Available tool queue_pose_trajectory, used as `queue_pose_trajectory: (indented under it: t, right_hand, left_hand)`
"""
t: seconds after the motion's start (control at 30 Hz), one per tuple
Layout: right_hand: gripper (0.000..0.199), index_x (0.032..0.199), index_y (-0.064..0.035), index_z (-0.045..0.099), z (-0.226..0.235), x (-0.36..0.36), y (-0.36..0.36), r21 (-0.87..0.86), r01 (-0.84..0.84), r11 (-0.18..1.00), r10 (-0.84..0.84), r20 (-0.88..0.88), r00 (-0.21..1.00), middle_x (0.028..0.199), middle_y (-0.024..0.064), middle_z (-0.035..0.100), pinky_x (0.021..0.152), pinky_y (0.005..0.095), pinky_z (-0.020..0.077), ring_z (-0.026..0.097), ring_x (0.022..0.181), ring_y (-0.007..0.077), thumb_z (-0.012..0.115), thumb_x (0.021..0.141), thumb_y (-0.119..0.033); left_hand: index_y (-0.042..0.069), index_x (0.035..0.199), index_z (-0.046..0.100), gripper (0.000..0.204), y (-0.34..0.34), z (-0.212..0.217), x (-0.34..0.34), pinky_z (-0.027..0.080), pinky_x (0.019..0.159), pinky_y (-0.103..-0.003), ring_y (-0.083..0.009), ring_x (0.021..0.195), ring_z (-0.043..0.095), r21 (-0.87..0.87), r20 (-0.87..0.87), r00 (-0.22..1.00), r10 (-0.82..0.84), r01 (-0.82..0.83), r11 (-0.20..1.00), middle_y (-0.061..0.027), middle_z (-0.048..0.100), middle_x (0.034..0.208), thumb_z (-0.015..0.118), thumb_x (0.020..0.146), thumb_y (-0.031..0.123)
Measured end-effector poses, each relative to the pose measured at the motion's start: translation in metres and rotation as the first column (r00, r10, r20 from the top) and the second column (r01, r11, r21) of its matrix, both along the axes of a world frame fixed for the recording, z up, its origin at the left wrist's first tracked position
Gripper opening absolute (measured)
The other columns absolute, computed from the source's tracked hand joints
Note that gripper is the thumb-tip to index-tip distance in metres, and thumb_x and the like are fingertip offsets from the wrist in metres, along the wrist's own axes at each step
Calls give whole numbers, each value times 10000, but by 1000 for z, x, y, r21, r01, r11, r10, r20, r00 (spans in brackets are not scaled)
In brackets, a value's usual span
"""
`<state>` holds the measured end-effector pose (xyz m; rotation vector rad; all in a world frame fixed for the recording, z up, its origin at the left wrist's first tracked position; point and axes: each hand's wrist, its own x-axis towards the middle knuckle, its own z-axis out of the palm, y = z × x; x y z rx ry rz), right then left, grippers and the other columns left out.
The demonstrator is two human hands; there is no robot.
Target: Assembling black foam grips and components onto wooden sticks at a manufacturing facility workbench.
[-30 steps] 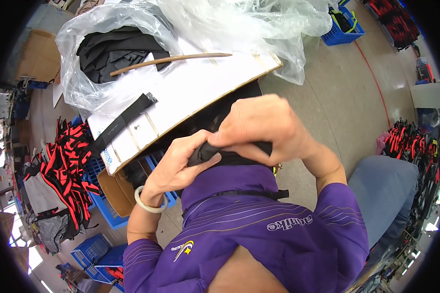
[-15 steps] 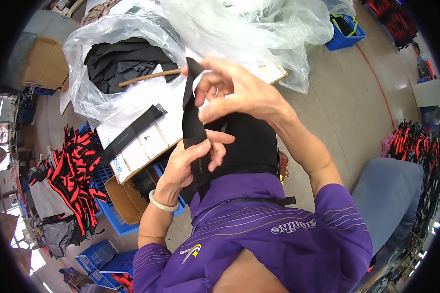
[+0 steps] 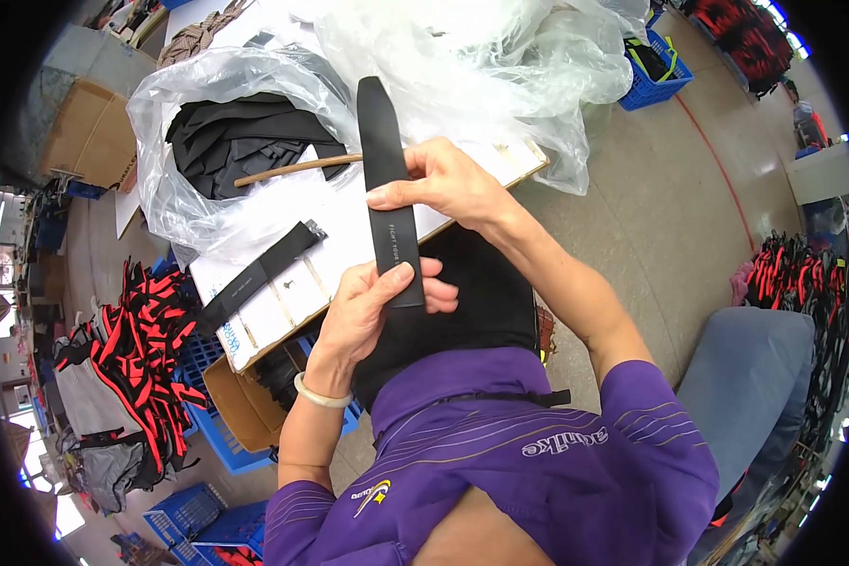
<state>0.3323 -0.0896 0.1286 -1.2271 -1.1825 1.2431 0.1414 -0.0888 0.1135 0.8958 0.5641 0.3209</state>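
Observation:
A flat black fabric strip (image 3: 391, 203) with a rounded far end and small pale print is stretched lengthwise between my hands. My left hand (image 3: 373, 297) pinches its near end, thumb on top and fingers beneath. Higher up, my right hand (image 3: 439, 184) grips the strip's right edge, thumb across its face. A thin brown stick (image 3: 297, 168) runs leftward from behind the strip; whether my right fingers hold its hidden end, I cannot tell. Another black strip (image 3: 264, 274) lies on the white table (image 3: 297, 292). Beyond, a clear plastic bag (image 3: 151, 141) holds many black strips (image 3: 236, 137).
Crumpled clear plastic sheeting (image 3: 481, 66) covers the table's far side. Black-and-red straps (image 3: 146, 349) are heaped at left. Blue crates (image 3: 184, 509) stand at lower left, with another blue basket (image 3: 656, 85) at far right. A grey-blue padded bundle (image 3: 750, 387) lies at right.
The strip has gone from bent and edge-on to flat and straight, its printed face up. My right hand has shifted down along it, thumb now pressed on its face.

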Motion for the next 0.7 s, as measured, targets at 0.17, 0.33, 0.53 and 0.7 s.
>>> queue_pose_trajectory:
  t: [0.17,0.33,0.53,0.7]
  right_hand:
    - [191,810,25,677,-18,-8,17,51,52,997,-38,-256,966,712,25,640,621,209,428,559,654,67,742,751,-144]
    - [182,841,18,677,-20,8,24,93,-16,996,36,-218,975,754,36,649,661,223,447,578,681,84,724,773,-144]
    - [236,773,10,665,-16,14,40,173,13,985,33,-263,964,704,35,633,598,229,422,546,630,95,747,756,-210]
    - [201,818,1,671,-12,12,44,166,-66,984,125,-374,919,747,31,644,609,223,440,560,641,85,728,780,-188]
  left_hand:
    - [-112,988,588,299,5,-1,-1,575,628,-345,-274,671,679,47,41,998,48,-50,998,-217,661,786,541,927,178]
    - [-117,1028,571,293,8,-1,2,573,671,-327,-277,719,683,17,47,998,42,-43,999,-222,664,837,562,911,152]
    - [-127,1118,525,331,14,4,9,570,729,-348,-286,802,681,44,132,991,12,-18,999,-239,653,934,540,918,136]
    - [-87,1339,304,688,16,7,26,424,978,-479,-402,1155,507,-278,507,859,67,90,957,-293,498,1232,513,915,413]
